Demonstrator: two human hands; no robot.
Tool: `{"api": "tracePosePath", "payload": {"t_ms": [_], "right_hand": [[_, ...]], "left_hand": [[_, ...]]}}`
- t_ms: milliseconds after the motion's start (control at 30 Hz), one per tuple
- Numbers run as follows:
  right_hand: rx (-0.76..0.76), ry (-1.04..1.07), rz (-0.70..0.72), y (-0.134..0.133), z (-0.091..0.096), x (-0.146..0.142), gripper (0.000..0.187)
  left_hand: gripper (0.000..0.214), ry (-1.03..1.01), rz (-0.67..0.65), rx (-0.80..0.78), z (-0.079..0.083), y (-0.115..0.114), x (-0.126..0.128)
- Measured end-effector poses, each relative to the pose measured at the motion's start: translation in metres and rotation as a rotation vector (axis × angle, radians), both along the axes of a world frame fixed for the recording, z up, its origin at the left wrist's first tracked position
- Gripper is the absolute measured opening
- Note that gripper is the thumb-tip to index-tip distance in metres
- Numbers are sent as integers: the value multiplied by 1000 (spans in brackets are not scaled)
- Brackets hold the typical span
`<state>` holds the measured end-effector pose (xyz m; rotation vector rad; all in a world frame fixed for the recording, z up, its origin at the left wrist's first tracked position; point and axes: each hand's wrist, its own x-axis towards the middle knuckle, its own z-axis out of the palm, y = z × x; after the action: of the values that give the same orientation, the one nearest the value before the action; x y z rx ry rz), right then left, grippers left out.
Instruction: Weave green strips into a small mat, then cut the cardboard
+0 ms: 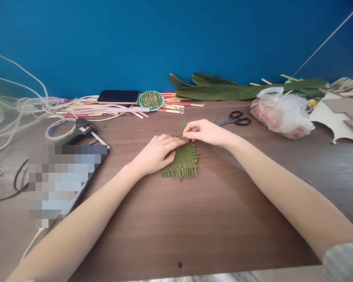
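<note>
A small mat woven from green leaf strips lies on the brown wooden table. My left hand rests flat on the mat's left part, fingers stretched out and pressing it down. My right hand is at the mat's far edge, its fingertips pinched on a green leaf strip that sticks up from the weave.
Black scissors lie behind my right hand. Long green leaves, a plastic bag, a phone, a round woven disc, sticks, a glue gun, a tablet, cables and cardboard pieces surround the work area.
</note>
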<state>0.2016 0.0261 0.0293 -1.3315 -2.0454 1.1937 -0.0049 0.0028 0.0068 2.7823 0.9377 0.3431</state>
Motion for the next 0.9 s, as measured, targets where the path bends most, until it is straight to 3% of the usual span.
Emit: {"api": "tracePosePath", "payload": {"t_ms": [433,767,900], "right_hand": [[122,-145,-26,5,-9,1,11],[162,-193,-24,9,-18,3,6],[145,-188,-19,10,-18,4,7]], "left_hand": [[37,11,-9,28,-1,0,0],[43,6,41,-15,2,-1,1],[39,-23,61,52,-1,-2,0]]}}
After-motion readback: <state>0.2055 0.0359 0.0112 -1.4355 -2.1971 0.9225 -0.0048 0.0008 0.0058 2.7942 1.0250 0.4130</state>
